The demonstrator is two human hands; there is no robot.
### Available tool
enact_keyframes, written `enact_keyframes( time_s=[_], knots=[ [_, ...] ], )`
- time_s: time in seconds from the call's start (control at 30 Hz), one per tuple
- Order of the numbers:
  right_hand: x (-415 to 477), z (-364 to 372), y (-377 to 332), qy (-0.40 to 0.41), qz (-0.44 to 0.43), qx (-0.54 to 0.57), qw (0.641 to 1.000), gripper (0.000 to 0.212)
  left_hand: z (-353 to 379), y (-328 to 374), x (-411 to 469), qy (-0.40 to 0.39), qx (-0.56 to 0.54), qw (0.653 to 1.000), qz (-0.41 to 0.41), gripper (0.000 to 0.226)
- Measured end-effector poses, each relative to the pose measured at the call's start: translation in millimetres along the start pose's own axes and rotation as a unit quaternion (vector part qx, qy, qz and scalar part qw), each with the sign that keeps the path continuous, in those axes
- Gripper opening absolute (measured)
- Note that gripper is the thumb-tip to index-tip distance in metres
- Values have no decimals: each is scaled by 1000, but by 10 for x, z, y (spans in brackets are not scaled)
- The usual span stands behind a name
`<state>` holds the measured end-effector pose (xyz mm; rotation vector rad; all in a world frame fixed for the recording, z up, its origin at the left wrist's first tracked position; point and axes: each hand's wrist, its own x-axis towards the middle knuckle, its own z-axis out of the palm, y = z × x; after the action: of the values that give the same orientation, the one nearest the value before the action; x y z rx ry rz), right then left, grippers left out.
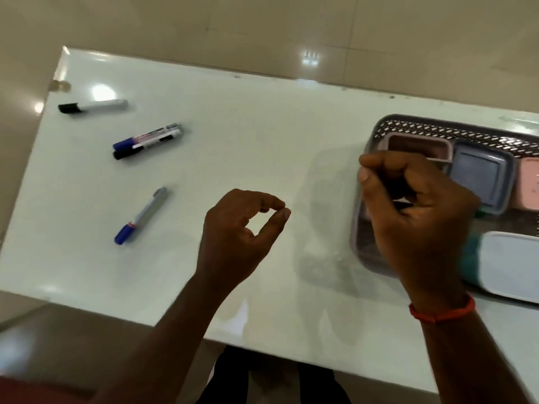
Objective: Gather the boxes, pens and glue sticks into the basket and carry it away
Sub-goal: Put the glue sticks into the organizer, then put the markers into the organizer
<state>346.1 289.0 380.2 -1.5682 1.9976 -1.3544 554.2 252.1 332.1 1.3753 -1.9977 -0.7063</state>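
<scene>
On the left part of the white table [233,135] lie several marker pens: a black-capped one [93,107], a blue and a black one side by side [147,140], and a blue-capped one [141,215]. The grey mesh basket [408,121] at the right holds a pink open box [417,145], a blue-grey box [481,176], a pale pink box [529,182] and a teal box with a white lid [510,262]. My right hand [414,211] hovers over the basket's left end, fingers curled round a small dark object [401,191] that is mostly hidden. My left hand [239,237] hangs over the table's middle, loosely curled and holding nothing.
The table's near edge runs below my forearms and its far edge borders a glossy beige tiled floor [262,24]. A small green thing [479,213] peeks out beside the blue-grey box in the basket.
</scene>
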Motion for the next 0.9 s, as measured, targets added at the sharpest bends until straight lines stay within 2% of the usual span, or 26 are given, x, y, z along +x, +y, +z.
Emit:
enact_keyframes(
  time_s=[0.37,0.6,0.73,0.9],
  knots=[
    [-72,1132,-652,-104,-31,21,994,10,-919,-846,-193,36,22,996,-85,9],
    [63,1898,-800,-230,-35,-15,972,13,-1328,-1446,-347,-51,44,984,-163,29],
    [185,2470,-904,-321,-62,-89,941,24,-1517,-1791,-427,-107,101,970,-194,42],
    [291,3085,-1043,-390,-84,-173,900,37,-1594,-2030,-462,-130,95,958,-236,50]
  ],
)
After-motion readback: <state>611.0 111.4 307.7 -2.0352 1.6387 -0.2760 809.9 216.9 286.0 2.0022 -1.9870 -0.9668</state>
